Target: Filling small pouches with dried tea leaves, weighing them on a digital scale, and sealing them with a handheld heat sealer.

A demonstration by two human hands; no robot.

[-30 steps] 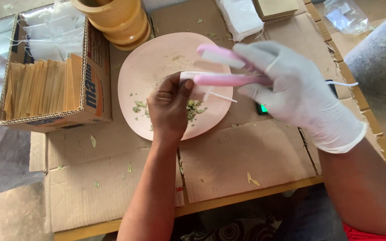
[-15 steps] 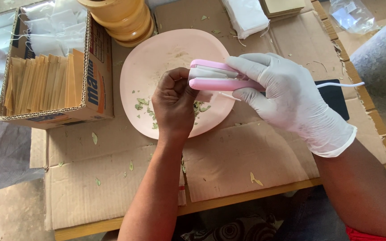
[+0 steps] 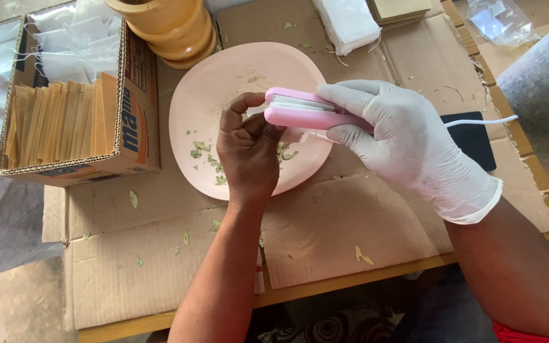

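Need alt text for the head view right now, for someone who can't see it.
A gloved right hand clamps a pink sealer over a pink plate strewn with dried leaves. The bare left hand pinches at its tip.

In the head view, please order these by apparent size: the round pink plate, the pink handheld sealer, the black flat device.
1. Round pink plate
2. Pink handheld sealer, partly covered by the gloved right hand
3. Black flat device, also partly hidden, so the last two are unsure.

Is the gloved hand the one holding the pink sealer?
Yes, the white-gloved right hand grips the pink sealer above the pink plate, while the bare left hand does not.
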